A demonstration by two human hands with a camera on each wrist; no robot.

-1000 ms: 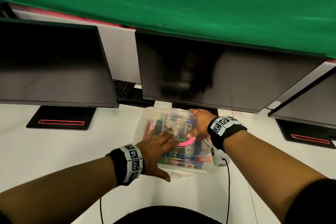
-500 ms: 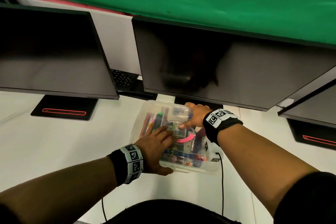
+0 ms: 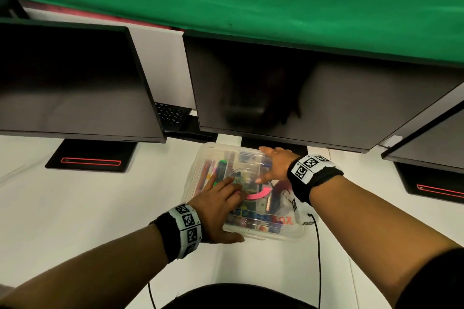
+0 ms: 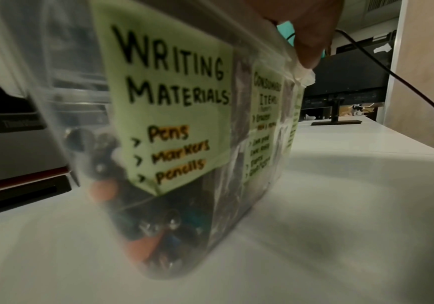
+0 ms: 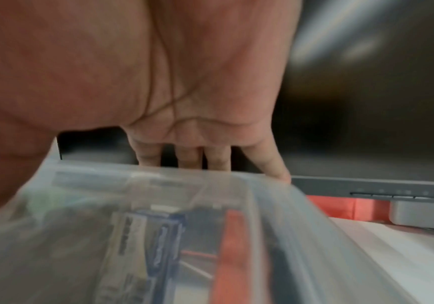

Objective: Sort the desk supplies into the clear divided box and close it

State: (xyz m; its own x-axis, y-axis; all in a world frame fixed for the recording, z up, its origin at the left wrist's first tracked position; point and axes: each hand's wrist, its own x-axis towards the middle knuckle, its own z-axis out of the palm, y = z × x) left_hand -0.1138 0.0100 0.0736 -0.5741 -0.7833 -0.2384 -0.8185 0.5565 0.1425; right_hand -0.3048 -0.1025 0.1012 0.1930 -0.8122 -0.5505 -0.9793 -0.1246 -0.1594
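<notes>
From the head, the clear box (image 3: pixel 247 193) sits on the white desk (image 3: pixel 75 208) below the middle screen (image 3: pixel 301 98). Both hands lie flat on its lid — left hand (image 3: pixel 216 208) near, right hand (image 3: pixel 276 165) far.

Left wrist: green label (image 4: pixel 169 107) — pens, markers, pencils.

Right wrist: fingers (image 5: pixel 190 156) straight, reaching over the far edge.

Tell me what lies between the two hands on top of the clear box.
In the head view, between the left hand and right hand lies the clear box's lid; a round clear container with a pink band shows there.
</notes>
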